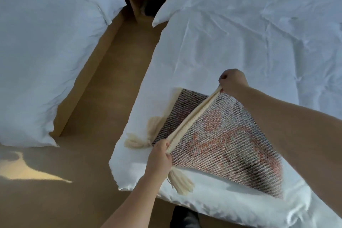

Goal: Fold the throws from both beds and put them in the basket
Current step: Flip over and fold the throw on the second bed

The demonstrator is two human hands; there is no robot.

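Pinching the throw (220, 142) by its cream edge: our left hand (161, 155) clamps the near end, our right hand (233, 82) the far end; cloth drapes from both grips onto the white bed (240, 33).

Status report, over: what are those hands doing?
Left hand and right hand pinch cream edge. Woven red-and-cream tasselled throw held taut over white bed. Nothing blocking; no basket in view.

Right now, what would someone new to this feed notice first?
A patterned throw with cream tassels, stretched by its pale edge between the left hand and the right hand, over the near corner of the right bed. A second white bed lies left across the aisle.
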